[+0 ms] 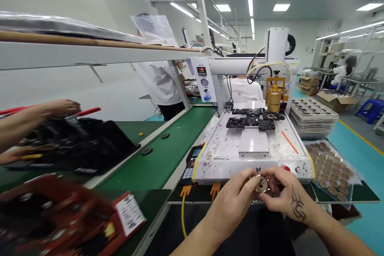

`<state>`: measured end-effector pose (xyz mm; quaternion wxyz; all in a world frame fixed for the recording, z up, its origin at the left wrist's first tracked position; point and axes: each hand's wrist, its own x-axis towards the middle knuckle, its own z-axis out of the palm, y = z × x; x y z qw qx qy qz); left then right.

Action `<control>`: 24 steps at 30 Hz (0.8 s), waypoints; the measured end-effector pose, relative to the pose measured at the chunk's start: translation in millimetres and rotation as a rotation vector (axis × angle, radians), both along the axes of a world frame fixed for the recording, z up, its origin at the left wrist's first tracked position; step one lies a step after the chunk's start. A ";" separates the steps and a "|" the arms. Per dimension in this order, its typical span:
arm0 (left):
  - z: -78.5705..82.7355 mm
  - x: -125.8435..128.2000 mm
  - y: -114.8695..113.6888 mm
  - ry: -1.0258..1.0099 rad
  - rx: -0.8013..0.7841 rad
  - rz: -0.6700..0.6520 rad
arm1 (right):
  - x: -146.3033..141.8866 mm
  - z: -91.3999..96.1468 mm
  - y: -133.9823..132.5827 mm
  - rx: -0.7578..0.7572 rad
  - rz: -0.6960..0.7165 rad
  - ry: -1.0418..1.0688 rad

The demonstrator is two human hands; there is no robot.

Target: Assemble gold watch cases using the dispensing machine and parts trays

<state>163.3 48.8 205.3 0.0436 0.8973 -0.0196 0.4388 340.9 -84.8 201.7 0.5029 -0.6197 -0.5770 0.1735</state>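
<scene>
My left hand (237, 198) and my right hand (285, 194) meet just in front of the white machine base (255, 148). Together they pinch a small round metal part (261, 184), held between the fingertips of both hands. My right hand carries a dark tattoo on its back. On the machine's bed lies a black fixture (252, 119) with several nests, under a gold dispensing head (274, 94). A thin orange stick (289, 142) rests on the bed at the right.
A clear bag of round brownish discs (328, 168) lies right of the machine, with stacked trays (313, 114) behind. A green conveyor belt (159, 156) runs at the left. Another person's hands (36, 124) work on black parts there. A red case (60, 216) sits near left.
</scene>
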 end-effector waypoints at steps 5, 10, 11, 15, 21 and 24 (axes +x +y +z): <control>-6.7 6.4 63.5 -0.105 -0.183 0.187 | 65.8 2.5 -0.9 0.086 -0.331 -0.001; -25.7 11.2 131.5 -0.237 -0.253 0.447 | 128.2 4.4 19.2 0.178 -0.576 0.043; -30.4 12.3 136.6 -0.243 -0.233 0.451 | 134.5 2.8 23.0 0.175 -0.590 0.055; -39.5 12.7 137.0 -0.261 -0.165 0.445 | 141.6 -8.6 29.2 0.156 -0.609 0.087; -32.8 9.4 130.9 -0.258 -0.195 0.452 | 140.3 -16.5 23.2 0.131 -0.573 0.040; -31.3 9.2 129.7 -0.251 -0.220 0.452 | 138.6 -12.7 22.4 0.084 -0.537 0.015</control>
